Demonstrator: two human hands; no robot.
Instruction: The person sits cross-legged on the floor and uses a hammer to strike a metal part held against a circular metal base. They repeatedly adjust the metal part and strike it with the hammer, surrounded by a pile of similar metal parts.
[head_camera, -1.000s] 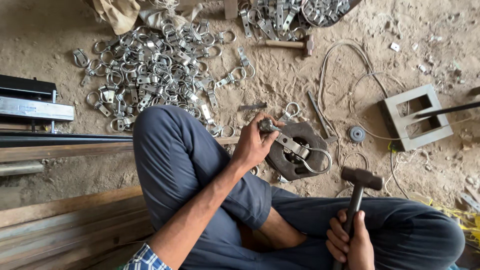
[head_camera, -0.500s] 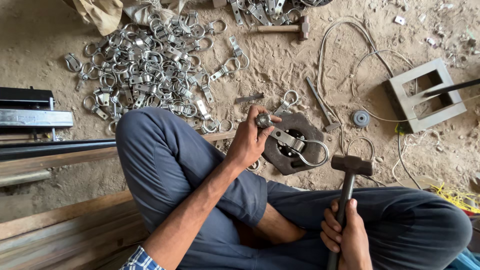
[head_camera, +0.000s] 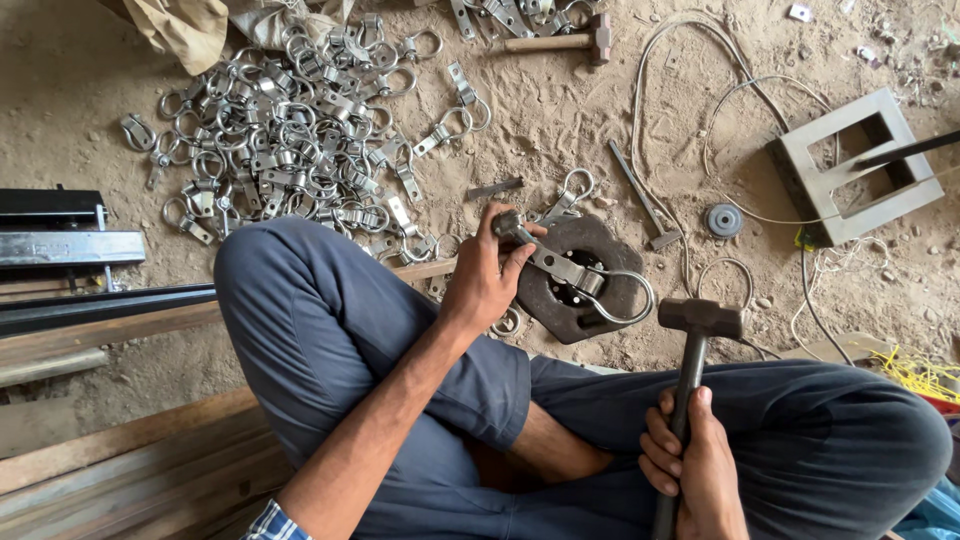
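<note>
Left hand: your left hand (head_camera: 485, 285) is closed on the stem end of a metal clamp (head_camera: 570, 270), thumb and fingers pinching it and holding it down on a block.
Right hand: your right hand (head_camera: 695, 470) is wrapped tight round the handle of a hammer (head_camera: 697, 345), whose dark head sits upright just right of the block, above your right thigh.
Clamp: it lies across the round iron block (head_camera: 580, 285), its flat strap running from your fingers down to the right and its ring loop overhanging the block's right edge.
Block: it rests on the sandy floor (head_camera: 560, 120) just beyond your crossed legs, roughly in the middle of the floor in view, touching nothing but the clamp and your fingers.
Pile: a heap of like clamps (head_camera: 290, 150) spreads over the floor toward its far left, well apart from the block; a few loose ones lie near your left knee.
Second hammer: a wooden-handled hammer (head_camera: 560, 40) lies flat at the far edge of the floor.
Square frame: a grey square metal frame (head_camera: 850, 165) sits at the far right, with a thin wire (head_camera: 680, 110) looping between it and the block.
Small disc: a small round disc (head_camera: 724, 220) lies between the block and the frame.
Left edge: dark metal bars (head_camera: 60, 245) and wooden planks (head_camera: 110, 470) lie along the left edge.
</note>
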